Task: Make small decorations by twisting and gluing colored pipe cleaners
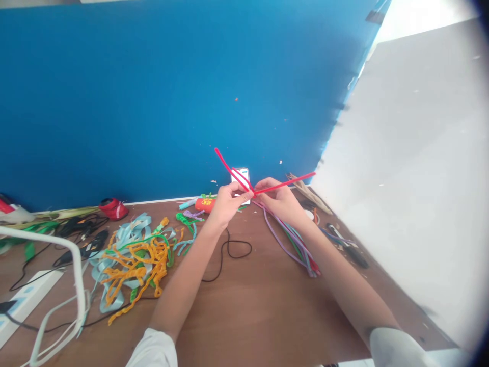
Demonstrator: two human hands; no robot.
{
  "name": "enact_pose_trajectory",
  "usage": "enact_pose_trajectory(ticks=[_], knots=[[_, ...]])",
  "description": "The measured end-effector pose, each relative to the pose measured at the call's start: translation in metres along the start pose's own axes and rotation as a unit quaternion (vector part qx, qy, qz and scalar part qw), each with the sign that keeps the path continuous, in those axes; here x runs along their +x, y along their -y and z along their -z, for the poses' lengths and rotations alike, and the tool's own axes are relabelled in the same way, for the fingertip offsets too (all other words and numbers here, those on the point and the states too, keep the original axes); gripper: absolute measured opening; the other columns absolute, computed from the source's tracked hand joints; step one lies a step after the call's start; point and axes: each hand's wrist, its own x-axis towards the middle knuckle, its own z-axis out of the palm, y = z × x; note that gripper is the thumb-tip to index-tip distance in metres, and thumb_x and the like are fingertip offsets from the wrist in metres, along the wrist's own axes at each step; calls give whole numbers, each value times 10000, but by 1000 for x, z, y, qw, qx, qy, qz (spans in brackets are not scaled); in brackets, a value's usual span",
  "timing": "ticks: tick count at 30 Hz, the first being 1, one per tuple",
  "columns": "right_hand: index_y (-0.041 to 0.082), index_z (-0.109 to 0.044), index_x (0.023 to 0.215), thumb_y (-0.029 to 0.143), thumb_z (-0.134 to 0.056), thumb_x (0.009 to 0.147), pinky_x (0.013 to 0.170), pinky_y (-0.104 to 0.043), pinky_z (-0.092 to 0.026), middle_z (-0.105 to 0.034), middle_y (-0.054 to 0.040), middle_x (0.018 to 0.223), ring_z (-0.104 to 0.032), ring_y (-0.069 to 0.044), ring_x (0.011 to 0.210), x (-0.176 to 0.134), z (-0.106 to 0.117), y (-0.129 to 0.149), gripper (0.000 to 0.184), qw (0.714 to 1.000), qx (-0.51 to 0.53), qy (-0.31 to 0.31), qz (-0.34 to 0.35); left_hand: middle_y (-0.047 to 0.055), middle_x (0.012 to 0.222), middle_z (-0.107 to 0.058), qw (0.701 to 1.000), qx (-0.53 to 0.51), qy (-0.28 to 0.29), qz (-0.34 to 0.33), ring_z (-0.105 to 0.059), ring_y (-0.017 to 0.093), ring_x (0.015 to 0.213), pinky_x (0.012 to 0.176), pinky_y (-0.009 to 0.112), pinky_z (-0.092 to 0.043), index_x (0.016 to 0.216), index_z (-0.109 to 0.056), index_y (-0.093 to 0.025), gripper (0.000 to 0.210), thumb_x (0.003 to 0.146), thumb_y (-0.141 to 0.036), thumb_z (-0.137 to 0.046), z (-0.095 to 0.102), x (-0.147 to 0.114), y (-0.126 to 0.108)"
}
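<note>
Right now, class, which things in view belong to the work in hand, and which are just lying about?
In the work:
- red fuzzy stems, held in the left hand and right hand

Apparently lying about:
- orange twisted stems
- pale blue ribbon
- phone
- white power strip

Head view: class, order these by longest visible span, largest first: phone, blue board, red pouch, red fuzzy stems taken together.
1. Blue board
2. Red fuzzy stems
3. Phone and red pouch: too alike to rank; the phone is partly covered.
</note>
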Motion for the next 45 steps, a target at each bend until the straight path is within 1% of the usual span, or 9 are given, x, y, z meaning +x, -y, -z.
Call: enact_pose_trajectory(ticks=[6, 11, 15, 17, 24, 29, 35, 39, 45], knots=[[203, -568, 1066, 223, -637, 779, 614, -268, -499, -713, -18, 798, -676, -168, 723, -3, -12, 5, 295, 980, 188, -12, -62, 46, 806, -683, 997, 63, -42, -22, -609, 156, 756, 687, 262, -464, 767, -709, -148, 226, 725, -356, -789, 2, 4, 8], [204, -576, 859, 206, -675, 715, 641, -260, -507, -701, -10, 831, -709, -175, 797, -3, -16, 6, 175, 963, 250, -70, -66, 31, 797, -659, 991, 85, -94, -43, -584, 149, 738, 679, 268, -446, 761, -689, -156, 206, 760, -352, -753, 5, 8, 13], [185, -630, 790, 327, -713, 776, 551, -222, -441, -702, -26, 759, -689, -157, 722, -3, -12, 6, 166, 965, 238, 1, -112, 16, 786, -623, 977, 152, -124, -82, -559, 138, 728, 676, 268, -429, 742, -685, -160, 171, 773, -317, -744, 7, 8, 13], [172, -678, 821, 388, -711, 806, 535, -214, -429, -734, -57, 810, -686, -151, 719, -3, -11, 6, 219, 961, 244, 25, -130, 12, 787, -616, 972, 173, -122, -100, -558, 137, 729, 671, 266, -424, 737, -685, -164, 152, 781, -299, -739, 6, 7, 11], [145, -752, 858, 429, -736, 822, 532, -195, -436, -774, -107, 904, -688, -138, 728, -1, -13, 4, 286, 953, 267, 12, -141, 24, 812, -631, 968, 191, -102, -124, -568, 151, 781, 699, 272, -432, 715, -683, -173, 165, 820, -295, -716, -1, 4, 9], [145, -757, 856, 394, -757, 810, 524, -188, -449, -781, -114, 928, -696, -138, 727, -1, -13, 3, 254, 941, 301, 5, -156, 20, 826, -621, 974, 169, -70, -131, -572, 148, 798, 712, 268, -439, 734, -678, -176, 155, 834, -291, -707, 2, 7, 10], [138, -776, 855, 298, -719, 845, 498, -175, -443, -785, -112, 892, -705, -137, 707, 2, -12, -1, 170, 943, 276, 12, -188, 18, 849, -590, 977, 177, -35, -118, -560, 138, 784, 708, 267, -433, 735, -651, -174, 129, 853, -226, -660, 1, 7, 12], [132, -779, 831, 270, -681, 870, 489, -185, -454, -785, -127, 946, -713, -140, 700, 2, -9, 1, 173, 943, 257, 41, -207, 19, 851, -585, 973, 197, -44, -115, -553, 140, 772, 699, 273, -430, 745, -647, -181, 99, 839, -206, -668, -4, 3, 9], [126, -757, 901, 256, -575, 938, 507, -178, -469, -778, -124, 984, -712, -126, 712, 3, -9, 3, 228, 905, 333, 75, -254, 17, 862, -615, 970, 204, -58, -118, -589, 140, 774, 713, 278, -459, 756, -669, -185, 91, 814, -239, -716, -4, 1, 6]])
